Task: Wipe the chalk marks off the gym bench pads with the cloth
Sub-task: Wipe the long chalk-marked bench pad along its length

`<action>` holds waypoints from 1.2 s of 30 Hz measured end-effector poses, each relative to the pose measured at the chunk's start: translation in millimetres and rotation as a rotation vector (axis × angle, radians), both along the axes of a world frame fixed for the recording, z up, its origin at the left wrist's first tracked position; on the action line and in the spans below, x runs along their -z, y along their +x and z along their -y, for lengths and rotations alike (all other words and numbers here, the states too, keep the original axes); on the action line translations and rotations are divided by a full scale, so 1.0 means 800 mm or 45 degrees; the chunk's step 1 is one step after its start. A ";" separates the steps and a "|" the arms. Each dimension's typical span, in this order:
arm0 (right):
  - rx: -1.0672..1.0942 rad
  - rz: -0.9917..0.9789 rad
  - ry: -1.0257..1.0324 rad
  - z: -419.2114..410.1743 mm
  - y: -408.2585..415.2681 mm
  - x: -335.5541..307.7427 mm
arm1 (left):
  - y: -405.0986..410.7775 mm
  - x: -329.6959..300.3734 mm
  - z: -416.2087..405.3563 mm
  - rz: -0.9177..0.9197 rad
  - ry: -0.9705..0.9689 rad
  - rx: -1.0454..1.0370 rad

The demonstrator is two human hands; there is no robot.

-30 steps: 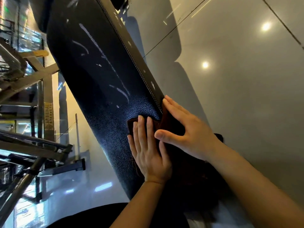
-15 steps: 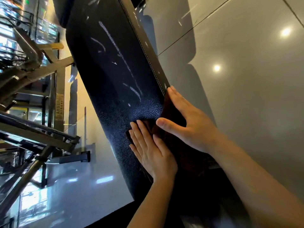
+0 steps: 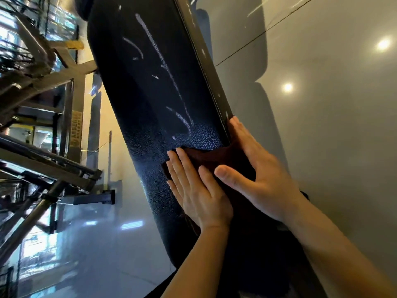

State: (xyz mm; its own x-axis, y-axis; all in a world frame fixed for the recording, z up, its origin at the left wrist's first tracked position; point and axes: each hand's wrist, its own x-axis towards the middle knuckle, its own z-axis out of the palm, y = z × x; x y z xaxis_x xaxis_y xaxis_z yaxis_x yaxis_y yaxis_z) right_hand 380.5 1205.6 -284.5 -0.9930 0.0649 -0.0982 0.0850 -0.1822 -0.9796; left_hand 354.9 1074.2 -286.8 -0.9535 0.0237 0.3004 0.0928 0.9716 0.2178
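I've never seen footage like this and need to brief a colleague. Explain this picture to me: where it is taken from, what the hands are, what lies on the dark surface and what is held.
There is no machine here: the picture comes from a wide-angle camera worn on a person's head, looking forward and down at their own bare arms. That is why the scene looks bent and tilted.

The long dark surface is a padded gym bench pad with a stitched edge. The pale streaks on it are chalk marks, not yet wiped.

Both hands lie flat on a dark reddish cloth spread on the pad. The left hand presses it with straight fingers; the right hand presses it at the pad's edge. Neither hand grips it.

Beside the bench stands a metal gym frame on a glossy floor that reflects lights.
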 end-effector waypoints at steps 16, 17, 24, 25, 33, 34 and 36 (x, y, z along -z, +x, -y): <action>0.024 -0.025 -0.067 -0.005 -0.022 -0.005 | -0.001 0.009 0.007 -0.027 -0.045 -0.023; 0.016 -0.015 -0.079 -0.004 -0.013 -0.002 | -0.002 0.009 0.005 -0.031 -0.038 -0.021; 0.018 0.042 -0.210 0.012 0.035 0.007 | -0.003 0.007 0.001 -0.039 -0.014 -0.007; 0.039 0.033 -0.190 0.011 0.022 0.003 | -0.002 0.009 0.003 -0.041 -0.019 -0.019; 0.032 0.008 -0.027 0.001 -0.010 0.003 | -0.005 0.014 0.005 -0.054 -0.010 -0.019; 0.011 0.008 -0.057 0.005 0.006 0.006 | -0.005 0.012 0.004 -0.057 -0.012 -0.014; 0.003 -0.033 -0.071 0.014 0.029 0.009 | -0.007 0.010 0.004 -0.064 -0.018 0.009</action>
State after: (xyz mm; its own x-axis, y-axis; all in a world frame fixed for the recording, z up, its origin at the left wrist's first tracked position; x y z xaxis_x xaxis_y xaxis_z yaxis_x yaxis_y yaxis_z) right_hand 404.1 1194.2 -291.4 -0.9951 0.0622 -0.0763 0.0595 -0.2367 -0.9698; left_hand 349.3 1070.6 -294.5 -0.9369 0.0353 0.3478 0.1104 0.9738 0.1986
